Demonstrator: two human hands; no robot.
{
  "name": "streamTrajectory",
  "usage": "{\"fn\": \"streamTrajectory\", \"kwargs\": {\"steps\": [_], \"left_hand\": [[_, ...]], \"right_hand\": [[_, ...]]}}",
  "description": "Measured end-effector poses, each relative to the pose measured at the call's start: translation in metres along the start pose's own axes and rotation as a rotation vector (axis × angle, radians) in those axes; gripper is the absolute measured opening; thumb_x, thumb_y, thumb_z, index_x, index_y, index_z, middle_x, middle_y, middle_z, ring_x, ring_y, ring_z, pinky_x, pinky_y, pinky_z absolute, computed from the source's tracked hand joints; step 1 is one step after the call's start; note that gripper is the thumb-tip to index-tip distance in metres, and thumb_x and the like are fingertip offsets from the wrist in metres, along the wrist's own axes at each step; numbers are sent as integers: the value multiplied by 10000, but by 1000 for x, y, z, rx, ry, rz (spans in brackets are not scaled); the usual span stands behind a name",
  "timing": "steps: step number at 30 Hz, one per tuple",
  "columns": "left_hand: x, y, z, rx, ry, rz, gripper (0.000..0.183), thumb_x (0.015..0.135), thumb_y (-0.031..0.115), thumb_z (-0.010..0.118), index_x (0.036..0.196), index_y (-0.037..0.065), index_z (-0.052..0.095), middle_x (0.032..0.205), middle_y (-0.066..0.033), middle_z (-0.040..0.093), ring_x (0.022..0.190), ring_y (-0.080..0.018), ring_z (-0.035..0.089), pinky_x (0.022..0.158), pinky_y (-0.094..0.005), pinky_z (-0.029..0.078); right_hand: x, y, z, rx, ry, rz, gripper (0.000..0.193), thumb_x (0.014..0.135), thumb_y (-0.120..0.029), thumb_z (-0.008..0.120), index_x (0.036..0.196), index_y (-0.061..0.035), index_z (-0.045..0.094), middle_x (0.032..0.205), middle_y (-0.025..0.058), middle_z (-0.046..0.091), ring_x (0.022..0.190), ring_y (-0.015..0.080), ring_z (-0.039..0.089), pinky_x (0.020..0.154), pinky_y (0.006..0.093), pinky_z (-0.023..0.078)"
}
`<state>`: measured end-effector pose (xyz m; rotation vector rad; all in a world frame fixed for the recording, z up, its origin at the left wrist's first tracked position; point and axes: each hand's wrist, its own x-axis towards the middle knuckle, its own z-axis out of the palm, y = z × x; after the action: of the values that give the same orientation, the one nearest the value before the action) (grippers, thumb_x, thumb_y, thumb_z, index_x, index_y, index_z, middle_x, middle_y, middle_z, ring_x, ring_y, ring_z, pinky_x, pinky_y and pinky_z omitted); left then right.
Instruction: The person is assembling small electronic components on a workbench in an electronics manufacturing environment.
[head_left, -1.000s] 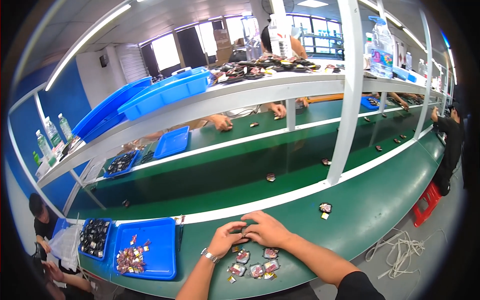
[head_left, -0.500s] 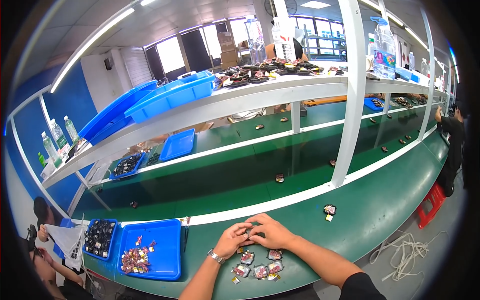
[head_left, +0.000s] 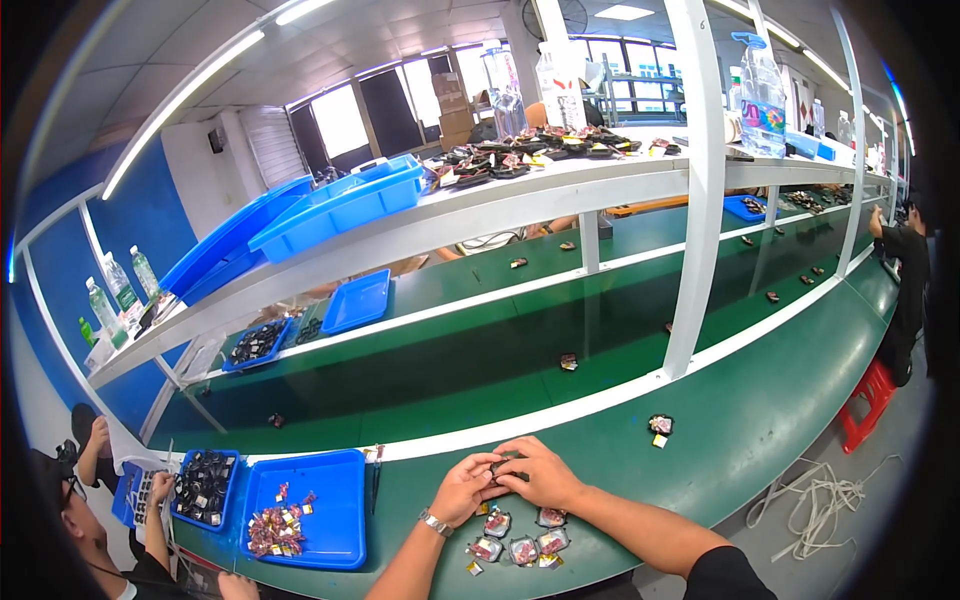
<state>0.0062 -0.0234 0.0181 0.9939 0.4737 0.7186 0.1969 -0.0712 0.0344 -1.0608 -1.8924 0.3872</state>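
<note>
My left hand (head_left: 467,488) and my right hand (head_left: 540,474) meet above the green bench, fingertips closed together around a small dark part (head_left: 496,468). The fingers cover most of it, so its exact kind is hidden. Just below my hands lies a group of several small rounded black-rimmed units (head_left: 523,550) with red wires and yellow-white pieces. One similar unit (head_left: 661,430) sits apart, farther right on the bench. To the left, a blue tray (head_left: 345,500) holds a heap of small red-wired pieces (head_left: 275,530).
Beside it, another blue tray (head_left: 232,505) contains black parts. A co-worker's hand (head_left: 160,487) is at the far left. Beyond a white rail, a green conveyor (head_left: 450,375) carries scattered units. White posts (head_left: 700,200) support a shelf with blue bins (head_left: 340,210) and bottles.
My fingers stay together around the dark part, with only a slight shift. At the far left, the co-worker has leaned in and a hand now reaches over the tray. The view has moved slightly.
</note>
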Motion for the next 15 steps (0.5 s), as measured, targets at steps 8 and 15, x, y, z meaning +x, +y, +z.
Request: {"fn": "streamTrajectory", "kwargs": {"steps": [8,15], "left_hand": [[6,-3,4,1,16,27,258,967,46,475,1216,-19,463,1204,-157,568,1100,-228,593,972,-412,513],[-9,-4,-4,37,83,48,259,959,53,503,1211,-1,483,1307,-140,522,1134,-220,578,979,-384,503]], "right_hand": [[-3,8,4,68,50,101,135,800,-146,699,920,-94,729,1146,49,614,1100,253,531,933,358,453],[1,3,19,53,89,47,150,733,-108,718,882,-88,723,1117,70,631,1074,285,548,946,389,445]]}}
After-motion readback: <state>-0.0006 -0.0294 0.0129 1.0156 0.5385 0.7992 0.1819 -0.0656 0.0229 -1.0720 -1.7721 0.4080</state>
